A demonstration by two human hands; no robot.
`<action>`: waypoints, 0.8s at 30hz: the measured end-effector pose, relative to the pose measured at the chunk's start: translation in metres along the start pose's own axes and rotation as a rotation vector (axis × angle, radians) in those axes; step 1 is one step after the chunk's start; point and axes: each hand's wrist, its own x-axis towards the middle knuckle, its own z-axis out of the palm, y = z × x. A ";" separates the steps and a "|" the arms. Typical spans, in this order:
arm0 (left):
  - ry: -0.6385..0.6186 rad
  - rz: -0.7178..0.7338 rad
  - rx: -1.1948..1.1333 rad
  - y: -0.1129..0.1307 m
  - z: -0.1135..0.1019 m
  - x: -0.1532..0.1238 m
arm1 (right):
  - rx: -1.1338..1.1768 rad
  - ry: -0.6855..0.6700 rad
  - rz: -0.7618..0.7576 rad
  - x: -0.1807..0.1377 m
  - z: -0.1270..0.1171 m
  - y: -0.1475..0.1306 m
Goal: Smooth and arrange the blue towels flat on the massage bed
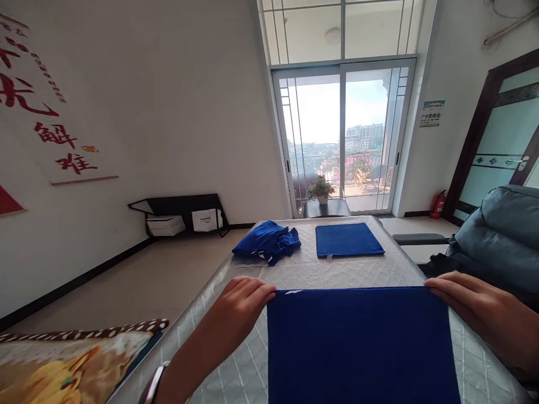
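Note:
A flat, rectangular dark blue cloth (360,345) hangs in front of me, its top edge stretched straight. My left hand (244,297) pinches its upper left corner, while my right hand (480,300) pinches the upper right one. A small white mark or tag shows on the top edge near the left corner. The cloth's lower part runs out of view. Farther off on the quilted pale bed surface (303,274) lies a crumpled heap of blue cloth (267,240). Right of the heap, another blue cloth (348,239) is spread flat, with a small pale tag at its near edge.
A potted plant (322,189) stands on a dark chair (326,209) beyond the bed's far end, before sliding glass doors. At right is a dark padded armchair (501,235). A patterned blanket (76,365) lies at lower left; a black shelf (181,205) stands by the wall.

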 end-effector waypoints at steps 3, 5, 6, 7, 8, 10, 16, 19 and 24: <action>-0.178 -0.036 -0.001 -0.029 0.035 0.068 | -0.011 -0.296 0.103 0.057 0.028 0.040; -0.246 -0.098 0.015 -0.049 0.057 0.121 | -0.081 -0.348 0.161 0.105 0.051 0.070; -0.239 -0.180 0.032 -0.059 0.067 0.149 | -0.126 -0.329 0.217 0.130 0.061 0.084; -0.216 -0.268 0.047 -0.068 0.076 0.177 | -0.159 -0.288 0.269 0.156 0.070 0.097; -0.174 -0.346 0.061 -0.076 0.084 0.203 | -0.175 -0.247 0.317 0.181 0.077 0.108; -0.076 -0.453 0.083 -0.089 0.098 0.247 | -0.192 -0.167 0.408 0.224 0.088 0.129; 0.157 -0.515 0.000 -0.105 0.174 0.279 | -0.121 0.063 0.426 0.255 0.138 0.185; 0.041 -0.507 -0.068 -0.096 0.241 0.247 | -0.054 -0.003 0.441 0.209 0.197 0.207; -0.232 -0.439 -0.086 -0.065 0.336 0.179 | -0.005 -0.202 0.528 0.097 0.301 0.215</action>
